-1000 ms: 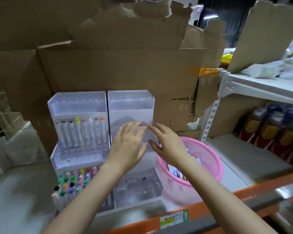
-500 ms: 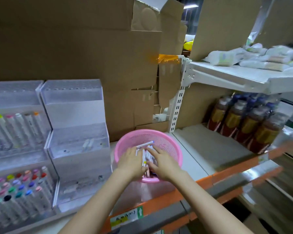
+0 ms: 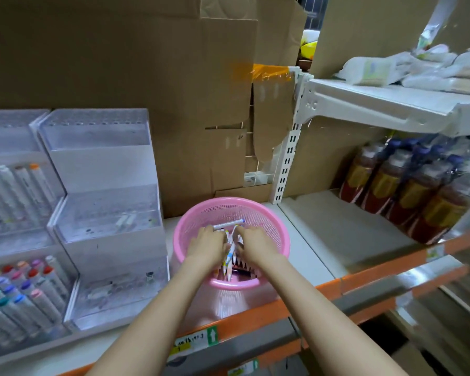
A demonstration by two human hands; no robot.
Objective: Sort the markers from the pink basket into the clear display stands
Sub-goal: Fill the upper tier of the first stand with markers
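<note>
White shelf point(image 3: 312, 229) with orange front edge point(image 3: 258, 317). Standing directly on it, left to right: two clear display stands point(image 3: 103, 169) side by side; pink basket point(image 3: 281, 226) just beside the right-hand stand; brown bottles point(image 3: 407, 194) grouped at far right.
</note>
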